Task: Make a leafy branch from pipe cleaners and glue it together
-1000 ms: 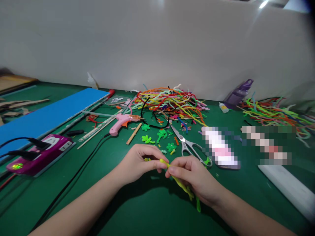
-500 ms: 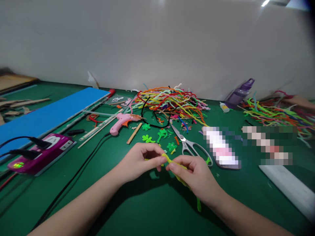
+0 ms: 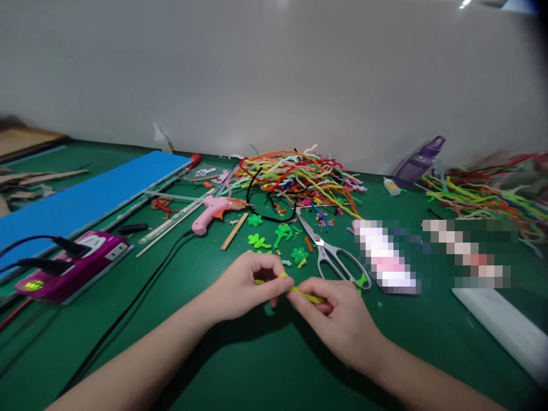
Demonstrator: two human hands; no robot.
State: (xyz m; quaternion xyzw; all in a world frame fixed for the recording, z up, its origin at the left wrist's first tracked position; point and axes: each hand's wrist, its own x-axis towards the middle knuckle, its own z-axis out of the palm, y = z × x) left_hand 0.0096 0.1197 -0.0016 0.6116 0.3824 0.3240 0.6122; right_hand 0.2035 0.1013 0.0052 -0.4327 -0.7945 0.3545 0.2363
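The yellow stem [image 3: 309,295] is pinched by both hands: btwn thumb & fingers of the L hand [image 3: 246,291] at one end of the visible length, and btwn thumb & fingers of the R hand [image 3: 338,319] close by. W/ the pinches set nearly tip to tip, a short stretch is prob. steadied from both sides, so small bends can be controlled. Forearms are angled inward, presumably so the grip is centred in view.

Re position: the stem is run from the L fingertips, over the R thumb tip, & into the curled R fingers, above the table [image 3: 265,377]. Its far end is hidden by the R hand. A yellow bit is also seen behind the L hand; whether it's the same piece can't be told.

Scissors [image 3: 319,241] are laid just beyond the R hand, handles turned nearer, apparently for easy reach. Green flowers [image 3: 299,256] are set beyond the fingertips, w/ the glue gun [image 3: 208,217] farther L & the stem pile [image 3: 299,171] behind, prob. so the work spot isn't crowded.
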